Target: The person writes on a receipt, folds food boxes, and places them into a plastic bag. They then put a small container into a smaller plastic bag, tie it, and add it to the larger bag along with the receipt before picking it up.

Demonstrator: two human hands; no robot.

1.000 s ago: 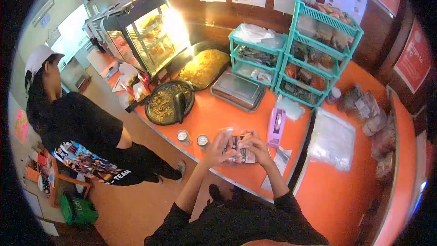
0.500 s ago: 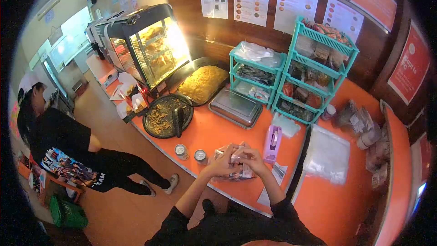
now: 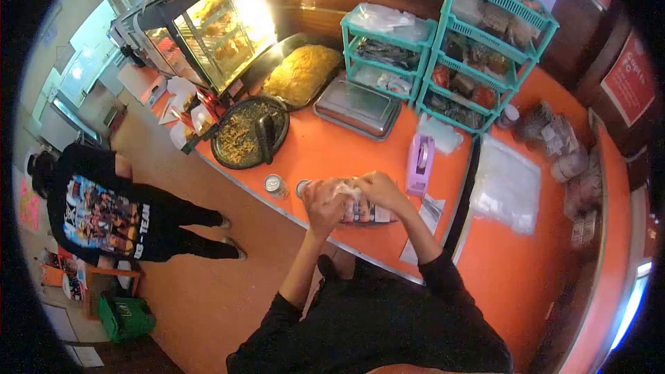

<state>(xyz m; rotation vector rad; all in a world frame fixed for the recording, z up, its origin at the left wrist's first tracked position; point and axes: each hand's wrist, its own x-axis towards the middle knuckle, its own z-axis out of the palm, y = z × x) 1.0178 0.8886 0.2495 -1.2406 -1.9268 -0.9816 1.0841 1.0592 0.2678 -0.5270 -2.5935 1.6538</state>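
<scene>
A clear plastic bag [image 3: 368, 213] with dark, printed-looking contents rests on the orange counter near its front edge. My left hand [image 3: 323, 202] is closed on the left side of the bag's gathered top. From the right, my right hand [image 3: 380, 189] pinches the same top, with pale plastic bunched between the two hands. Just right of the bag stands a purple tape dispenser [image 3: 420, 165]. On the left is a drink can [image 3: 274, 185]; a second can is mostly hidden behind my left hand.
Behind are a metal lidded tray [image 3: 357, 109], a dark round pan [image 3: 235, 142] of food bits, yellow food [image 3: 301, 76] and a lit warmer cabinet [image 3: 225, 34]. Teal basket racks [image 3: 478, 114] stand at the back right. Plastic bags [image 3: 509, 183] lie right. Another person [image 3: 104, 201] stands left.
My hands have gone from arched over the bag to gripping its gathered top, the left one shifting outward. The view has tilted down. The other person has turned their back toward me.
</scene>
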